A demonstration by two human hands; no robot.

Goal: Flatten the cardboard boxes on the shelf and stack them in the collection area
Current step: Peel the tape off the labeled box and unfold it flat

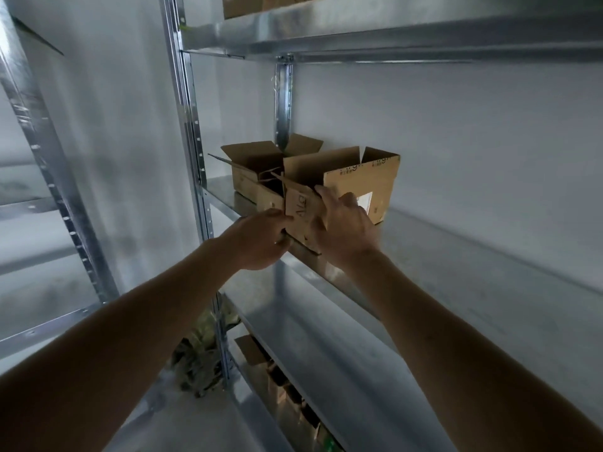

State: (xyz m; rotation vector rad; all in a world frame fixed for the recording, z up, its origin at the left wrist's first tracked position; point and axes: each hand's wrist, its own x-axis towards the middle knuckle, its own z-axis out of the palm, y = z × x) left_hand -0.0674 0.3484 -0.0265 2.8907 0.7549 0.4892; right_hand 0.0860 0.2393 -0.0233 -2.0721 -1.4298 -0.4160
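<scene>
The left hand (pixel 261 238) pinched the near flap's left edge while the right hand (pixel 342 223) curled over that flap's right side, both grips clamped on the front box (pixel 355 181). It sat on the metal shelf (pixel 456 252), touching a second open box (pixel 254 164) behind-left.

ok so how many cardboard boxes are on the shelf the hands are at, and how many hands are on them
Open cardboard boxes on that shelf: 2, the near box and the far box
Hands on the near box: 2, left hand and right hand
Total: 4
</scene>
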